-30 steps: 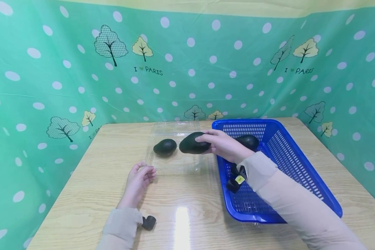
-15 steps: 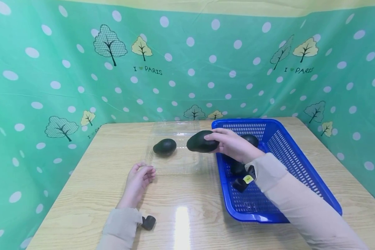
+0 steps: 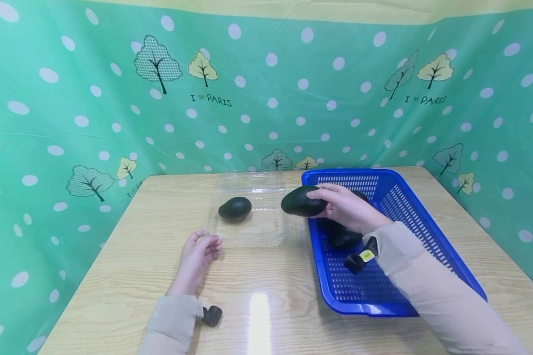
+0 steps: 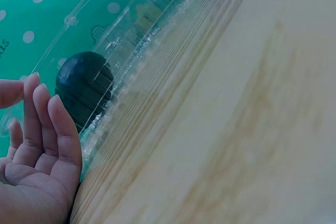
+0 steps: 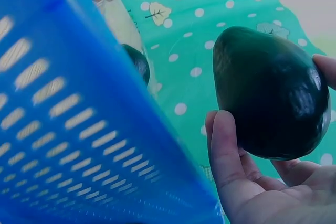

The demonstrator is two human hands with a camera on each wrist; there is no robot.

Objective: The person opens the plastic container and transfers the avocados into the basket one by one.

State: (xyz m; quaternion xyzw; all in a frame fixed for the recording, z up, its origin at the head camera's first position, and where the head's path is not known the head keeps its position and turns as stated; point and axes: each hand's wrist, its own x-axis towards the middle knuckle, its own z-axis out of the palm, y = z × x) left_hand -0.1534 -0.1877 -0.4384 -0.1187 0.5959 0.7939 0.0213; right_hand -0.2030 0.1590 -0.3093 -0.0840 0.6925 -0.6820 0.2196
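A dark avocado (image 3: pixel 301 201) is held in my right hand (image 3: pixel 350 209), above the gap between the clear plastic container (image 3: pixel 266 229) and the blue basket's left rim. Close up in the right wrist view, the fingers and thumb grip the held avocado (image 5: pixel 270 95) around its wider end. My left hand (image 3: pixel 198 257) pinches the near left corner of the container between thumb and index finger. A second avocado (image 3: pixel 235 209) lies in the container's left half, also visible through the plastic in the left wrist view. More dark avocados (image 3: pixel 342 236) sit in the basket, partly hidden by my right arm.
The blue perforated basket (image 3: pixel 373 309) stands on the right of the wooden table (image 3: pixel 129 276). Behind the container its clear lid (image 3: pixel 250 181) lies folded back. A green polka-dot curtain (image 3: pixel 248 118) closes off the back and sides.
My right hand has moved right with the avocado, from over the container toward the basket's rim. The left hand, the container and the avocado in it have stayed put.
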